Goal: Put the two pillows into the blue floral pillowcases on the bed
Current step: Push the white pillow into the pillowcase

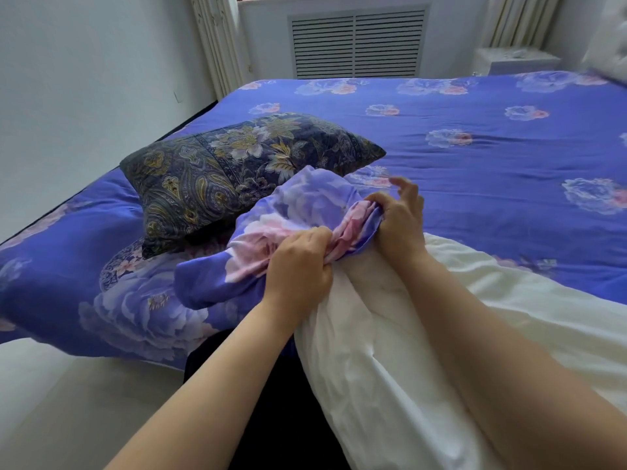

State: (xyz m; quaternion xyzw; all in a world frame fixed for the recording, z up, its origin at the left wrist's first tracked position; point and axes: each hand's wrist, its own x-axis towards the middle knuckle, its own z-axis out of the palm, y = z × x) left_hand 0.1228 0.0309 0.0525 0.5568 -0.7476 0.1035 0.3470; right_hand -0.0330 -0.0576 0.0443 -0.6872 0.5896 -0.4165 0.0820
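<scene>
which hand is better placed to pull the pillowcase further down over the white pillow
Left, probably. The left hand has a full fistful of the bunched pillowcase at the white pillow's end. The right hand only pinches the hem, some fingers lifted.

We take the white pillow (390,351) as our landmark, lying on the bed (475,164) at its near edge. At its far end the bunched pillowcase (288,225) sits, with our left hand (298,266) and right hand (400,218) on it. Left of and behind the pillow lies a patterned pillow (237,164). Far behind stands a vent (356,42).
</scene>
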